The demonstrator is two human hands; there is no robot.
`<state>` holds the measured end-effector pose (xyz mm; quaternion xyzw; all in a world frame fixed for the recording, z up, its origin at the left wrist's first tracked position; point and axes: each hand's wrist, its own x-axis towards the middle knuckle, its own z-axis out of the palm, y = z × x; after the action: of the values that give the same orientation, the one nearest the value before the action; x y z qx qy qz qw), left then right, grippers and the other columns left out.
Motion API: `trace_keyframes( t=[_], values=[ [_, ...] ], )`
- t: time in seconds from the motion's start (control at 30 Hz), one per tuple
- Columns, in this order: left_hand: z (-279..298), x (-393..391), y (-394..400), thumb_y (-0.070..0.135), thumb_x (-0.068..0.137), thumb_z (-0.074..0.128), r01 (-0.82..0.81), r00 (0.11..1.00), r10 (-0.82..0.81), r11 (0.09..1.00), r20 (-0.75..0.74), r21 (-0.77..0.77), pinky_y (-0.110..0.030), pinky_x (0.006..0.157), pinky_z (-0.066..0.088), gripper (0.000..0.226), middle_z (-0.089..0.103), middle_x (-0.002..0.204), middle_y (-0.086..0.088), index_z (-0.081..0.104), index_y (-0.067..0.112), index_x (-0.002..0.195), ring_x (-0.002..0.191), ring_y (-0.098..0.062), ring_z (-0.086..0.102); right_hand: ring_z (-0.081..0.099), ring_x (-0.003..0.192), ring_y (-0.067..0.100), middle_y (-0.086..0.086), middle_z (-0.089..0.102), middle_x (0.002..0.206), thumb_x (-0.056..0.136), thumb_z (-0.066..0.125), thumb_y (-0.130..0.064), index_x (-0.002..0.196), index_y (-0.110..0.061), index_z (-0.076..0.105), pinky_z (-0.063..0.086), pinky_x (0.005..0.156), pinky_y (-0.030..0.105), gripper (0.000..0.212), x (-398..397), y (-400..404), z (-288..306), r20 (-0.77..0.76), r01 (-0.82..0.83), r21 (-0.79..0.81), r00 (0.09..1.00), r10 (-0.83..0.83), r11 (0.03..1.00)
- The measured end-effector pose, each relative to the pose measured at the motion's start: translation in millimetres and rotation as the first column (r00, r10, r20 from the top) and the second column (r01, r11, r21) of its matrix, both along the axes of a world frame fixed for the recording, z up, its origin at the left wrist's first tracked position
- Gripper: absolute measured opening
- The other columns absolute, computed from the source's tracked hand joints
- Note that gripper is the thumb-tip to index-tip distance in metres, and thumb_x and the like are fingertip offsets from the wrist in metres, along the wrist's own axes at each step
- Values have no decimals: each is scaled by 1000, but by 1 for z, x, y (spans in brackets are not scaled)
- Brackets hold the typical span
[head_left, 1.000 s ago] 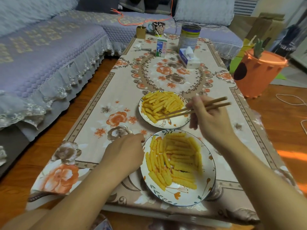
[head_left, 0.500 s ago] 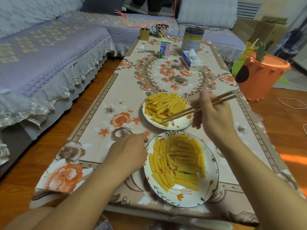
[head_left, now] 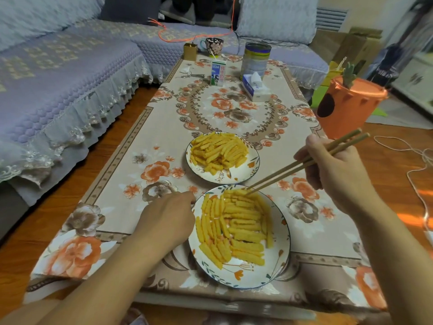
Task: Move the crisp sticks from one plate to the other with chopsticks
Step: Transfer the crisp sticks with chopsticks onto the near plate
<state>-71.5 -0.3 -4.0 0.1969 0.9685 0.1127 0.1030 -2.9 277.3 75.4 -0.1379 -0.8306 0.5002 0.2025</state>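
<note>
Two bare forearms reach in from the lower edge, no sleeves visible up to the frame; the left hand (head_left: 167, 220) and right hand (head_left: 337, 171) carry no rings, watch, bracelets or gloves, knuckles and wrists plainly uncovered

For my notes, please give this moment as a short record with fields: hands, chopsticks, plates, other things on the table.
right hand: grips chopsticks
chopstick tips: at sticks on the far edge of near plate
left hand: rests at near plate's left rim
far plate: piled with sticks
also on table: milk carton, tin, tissue box, mug
</note>
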Motion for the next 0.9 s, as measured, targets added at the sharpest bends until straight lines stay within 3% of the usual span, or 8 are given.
trace_keyframes(
  t=[0.13,0.27,0.4,0.53,0.67,0.73,0.83,0.9],
  values=[
    [-1,-1,1,18,98,41,-2,1000,2,1000,-7,-17,-41,79,56,35,68,118,-2,63,27,123,101,-28,64,47,46,15,7,52,55,109,41,-40,84,-2,69,40,46,31,54,-4,6,1,-23,26,-78,999,-27,997],
    [-2,-3,1,20,99,41,1,1000,-1,1000,-15,-27,-39,81,55,35,68,122,-1,62,28,125,105,-26,63,47,43,15,0,52,49,109,36,-44,81,-2,67,39,47,33,59,-11,1,-5,7,1,-50,1000,0,999],
    [-4,-4,1,20,99,41,10,1000,-10,1000,-18,-24,-39,80,55,35,67,123,-1,61,29,126,105,-28,63,46,42,13,0,51,47,110,37,-41,79,-3,66,39,45,29,57,-17,-1,-4,-12,6,-52,1000,-7,999],
    [-6,-4,-1,20,98,41,5,1000,-5,1000,-20,-20,-40,81,55,35,66,123,-1,61,29,126,105,-29,63,45,40,11,5,51,50,111,39,-32,82,0,66,39,41,21,51,-23,-16,-4,-134,21,-125,990,-38,992],
    [-6,-4,0,20,99,41,-3,1000,3,1000,-16,-20,-40,81,54,33,66,122,-2,61,27,124,106,-30,63,55,46,12,16,60,59,109,45,-28,89,-7,69,44,47,22,38,-40,-52,-25,-116,-117,5,986,117,993],
    [-7,-5,-1,20,98,42,-11,1000,11,1000,-15,-13,-40,81,54,33,66,122,-2,62,27,123,106,-30,63,56,50,11,0,60,57,108,48,-30,86,-16,70,44,52,26,34,-50,-61,-38,-122,-164,78,977,173,983],
    [-7,-4,-2,20,98,43,-12,1000,12,1000,-6,-1,-40,82,54,32,66,123,-2,62,28,123,108,-31,62,55,60,3,-20,60,62,107,51,-29,86,-20,70,38,59,19,30,-62,-65,-47,-141,-184,143,969,204,972],
    [-8,-4,-3,21,97,44,-13,1000,13,1000,-3,10,-42,82,55,31,67,121,-3,62,28,121,106,-31,62,54,62,6,-15,60,64,106,52,-30,86,-20,71,37,57,20,29,-65,-67,-50,-137,-189,216,965,222,958]
  ],
)
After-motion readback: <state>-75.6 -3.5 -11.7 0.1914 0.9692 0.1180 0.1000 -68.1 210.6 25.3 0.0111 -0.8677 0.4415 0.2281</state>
